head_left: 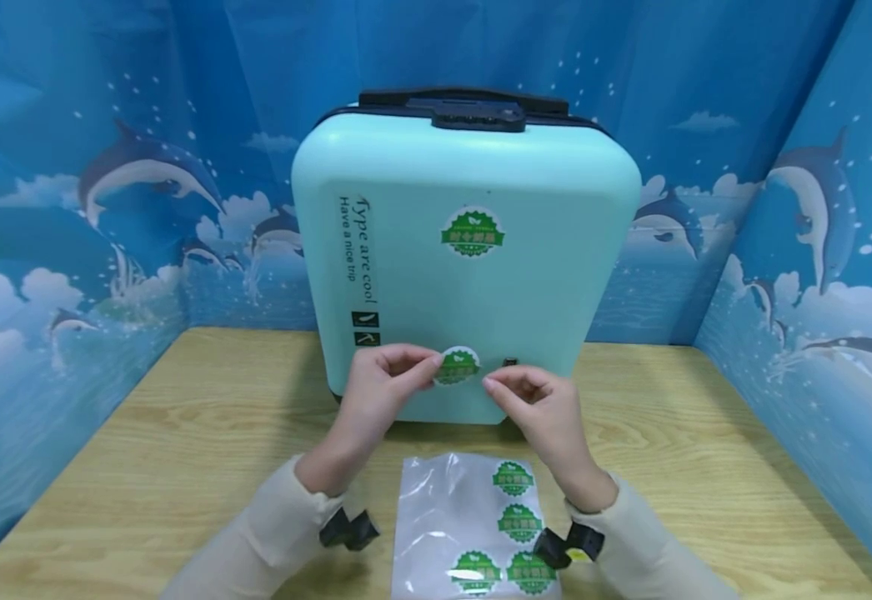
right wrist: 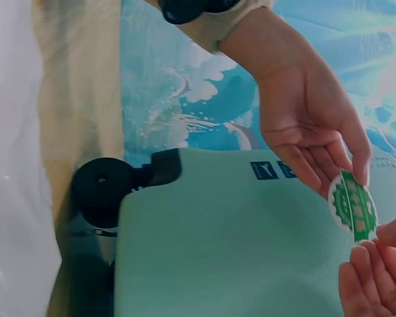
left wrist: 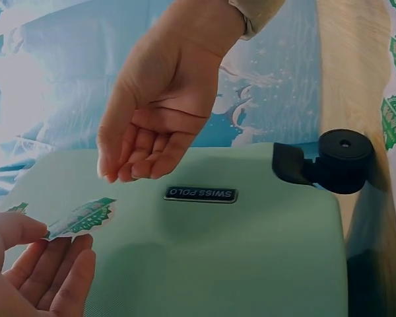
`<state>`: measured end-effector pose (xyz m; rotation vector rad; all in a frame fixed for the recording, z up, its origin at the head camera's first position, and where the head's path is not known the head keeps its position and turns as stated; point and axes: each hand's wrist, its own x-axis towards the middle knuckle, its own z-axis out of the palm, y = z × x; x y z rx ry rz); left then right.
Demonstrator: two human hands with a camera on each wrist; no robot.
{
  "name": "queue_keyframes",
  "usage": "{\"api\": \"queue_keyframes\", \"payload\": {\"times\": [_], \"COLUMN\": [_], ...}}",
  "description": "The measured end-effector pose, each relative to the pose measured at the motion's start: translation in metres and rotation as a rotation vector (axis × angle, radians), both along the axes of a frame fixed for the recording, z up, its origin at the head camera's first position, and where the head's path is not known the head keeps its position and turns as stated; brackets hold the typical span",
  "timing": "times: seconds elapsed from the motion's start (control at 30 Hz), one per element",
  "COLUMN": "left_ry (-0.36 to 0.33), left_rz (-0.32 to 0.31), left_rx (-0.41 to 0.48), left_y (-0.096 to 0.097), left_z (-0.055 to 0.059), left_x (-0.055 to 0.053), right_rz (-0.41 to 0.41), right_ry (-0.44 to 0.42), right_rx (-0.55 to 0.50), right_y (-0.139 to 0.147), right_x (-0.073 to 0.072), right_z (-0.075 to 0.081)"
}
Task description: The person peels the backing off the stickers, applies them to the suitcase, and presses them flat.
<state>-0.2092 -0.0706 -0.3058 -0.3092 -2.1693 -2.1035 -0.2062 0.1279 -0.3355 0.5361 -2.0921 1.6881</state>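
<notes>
In the head view my left hand pinches the left edge of a round green-and-white sticker between thumb and fingers. The sticker overlaps the lower front of an upright mint-green suitcase. Just right of its edge, my right hand has loosely bent fingers, thumb and index tips close together, with a small gap to the sticker. The left wrist view also shows the sticker apart from the right hand. A matching sticker is stuck higher on the suitcase front.
A glossy backing sheet with several green stickers lies on the wooden table between the forearms. Black lettering runs down the suitcase's left side, with a dark handle on top. Dolphin-printed blue curtains enclose the table's back and sides.
</notes>
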Motion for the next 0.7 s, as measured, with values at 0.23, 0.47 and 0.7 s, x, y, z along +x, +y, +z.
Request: {"api": "queue_keyframes", "payload": {"times": [0.23, 0.47, 0.7], "left_ry": [0.028, 0.077, 0.089], "left_rz": [-0.028, -0.026, -0.024], "left_rx": [0.087, 0.138, 0.182], "left_y": [-0.004, -0.001, 0.0], "left_z": [0.006, 0.014, 0.022], "left_x": [-0.003, -0.006, -0.007], "right_rz": [0.039, 0.104, 0.116], "right_ry": [-0.129, -0.172, -0.128], "right_rx": [0.021, -0.04, -0.102], "right_y": [0.006, 0.002, -0.006], "right_x": [-0.004, -0.009, -0.012], "right_z": [0.013, 0.029, 0.043]}}
